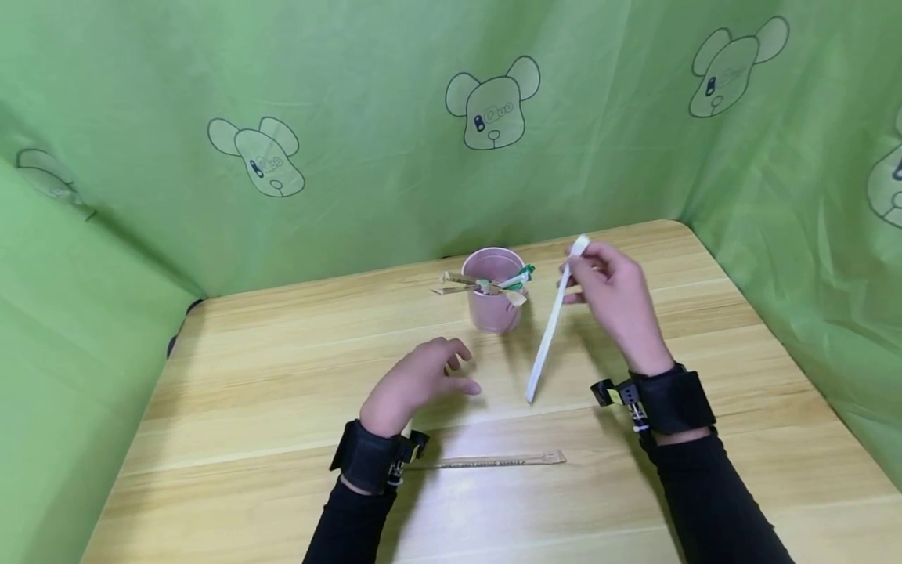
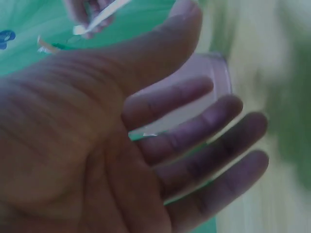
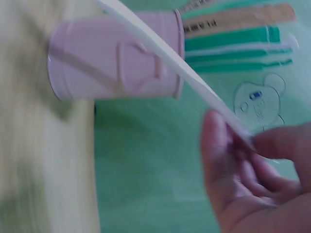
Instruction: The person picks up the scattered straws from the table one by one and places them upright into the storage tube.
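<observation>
My right hand (image 1: 616, 294) pinches a long white paper-wrapped straw (image 1: 553, 333) near its upper end, between thumb and fingers. The straw slants down toward the tabletop, to the right of a lilac cup (image 1: 496, 317). In the right wrist view the straw (image 3: 165, 56) crosses in front of the cup (image 3: 97, 58). My left hand (image 1: 426, 380) hovers in front of the cup, holding nothing; its fingers (image 2: 204, 126) are spread and loosely bent in the left wrist view. A brown printed paper-wrapped straw (image 1: 493, 461) lies flat on the table, beyond my left wrist.
Several wrapped sticks stand in the cup and lean over its rim, among them a brown printed one (image 3: 238, 20) and a green one (image 3: 233, 39). Green curtains (image 1: 366, 196) with bear-head drawings hang round the wooden table (image 1: 247, 376).
</observation>
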{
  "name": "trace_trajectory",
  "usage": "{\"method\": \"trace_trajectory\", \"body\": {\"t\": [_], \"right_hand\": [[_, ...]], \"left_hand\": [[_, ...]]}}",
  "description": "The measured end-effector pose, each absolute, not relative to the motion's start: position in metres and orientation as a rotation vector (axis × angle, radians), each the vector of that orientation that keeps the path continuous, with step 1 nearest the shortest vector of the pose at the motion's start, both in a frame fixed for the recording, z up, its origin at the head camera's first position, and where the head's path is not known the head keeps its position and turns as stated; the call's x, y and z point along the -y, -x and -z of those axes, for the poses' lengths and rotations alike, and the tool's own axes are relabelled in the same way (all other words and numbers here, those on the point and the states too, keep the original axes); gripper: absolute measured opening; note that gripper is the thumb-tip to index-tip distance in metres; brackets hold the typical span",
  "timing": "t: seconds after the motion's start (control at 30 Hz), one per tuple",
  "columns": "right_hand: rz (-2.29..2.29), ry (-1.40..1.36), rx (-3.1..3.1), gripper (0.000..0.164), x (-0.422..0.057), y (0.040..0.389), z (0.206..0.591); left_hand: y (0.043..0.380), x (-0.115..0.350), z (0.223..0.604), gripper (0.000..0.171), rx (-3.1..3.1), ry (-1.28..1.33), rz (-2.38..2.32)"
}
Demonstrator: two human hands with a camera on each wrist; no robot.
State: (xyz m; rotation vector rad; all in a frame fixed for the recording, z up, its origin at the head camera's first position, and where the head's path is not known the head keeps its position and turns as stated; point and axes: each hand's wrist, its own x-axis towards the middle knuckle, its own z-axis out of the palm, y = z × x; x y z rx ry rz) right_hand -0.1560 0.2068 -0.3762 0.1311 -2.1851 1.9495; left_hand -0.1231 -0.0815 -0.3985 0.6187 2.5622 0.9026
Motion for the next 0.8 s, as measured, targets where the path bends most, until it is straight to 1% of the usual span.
{"method": "trace_trajectory", "body": {"t": [0.13, 0.23, 0.4, 0.57, 0.67, 0.8], "right_hand": [[-1.943, -0.133, 1.819, 0.021, -0.212, 0.157, 0.369], [-1.925, -0.184, 1.603, 0.018, -0.213, 0.158, 0.365], [-1.834, -0.260, 1.368, 0.017, -0.208, 0.157, 0.358], [-1.753, -0.274, 1.238, 0.015, -0.202, 0.158, 0.346], [-1.763, -0.298, 1.222, 0.015, -0.201, 0.161, 0.345], [-1.745, -0.345, 1.477, 0.019, -0.199, 0.164, 0.353]], "left_hand": [[0.122, 0.073, 0.403, 0.040, -2.475, -0.726, -0.856], [0.121, 0.067, 0.405, 0.042, -2.430, -0.718, -0.821], [0.118, 0.061, 0.407, 0.042, -2.413, -0.668, -0.780], [0.112, 0.054, 0.409, 0.049, -2.423, -0.661, -0.664], [0.110, 0.047, 0.411, 0.055, -2.421, -0.706, -0.568], [0.108, 0.041, 0.415, 0.056, -2.431, -0.779, -0.500]]}}
